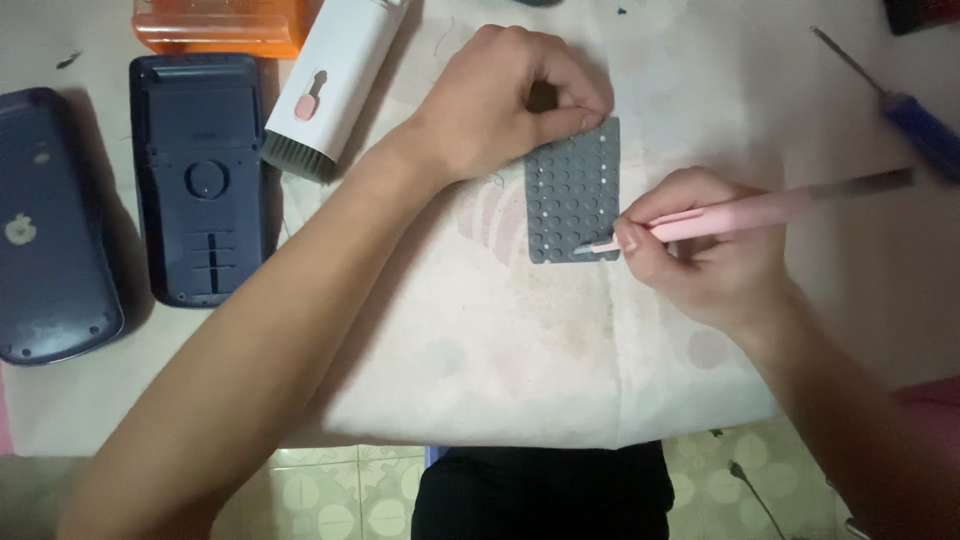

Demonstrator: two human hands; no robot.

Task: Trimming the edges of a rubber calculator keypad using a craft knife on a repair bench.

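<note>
Two dark shells (pixel 195 175), one grey keypad (pixel 575 195), one screwdriver (pixel 915 120).

Left hand (pixel 505 95), forearm crossing diagonally from lower left, curled knuckles-up with fingertips pressed downward. Right hand (pixel 700 250), entering from lower right, fingers pinched in a writing-style grip.

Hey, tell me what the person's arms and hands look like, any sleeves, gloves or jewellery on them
Both forearms are bare, with no gloves in sight. The left hand shows no ring, watch or bracelet, and that arm is uncovered up to the frame's edge. The right hand is likewise unadorned; by that arm at the right edge is a bit of pink fabric, perhaps a sleeve. The nails look short and unpainted.
</note>
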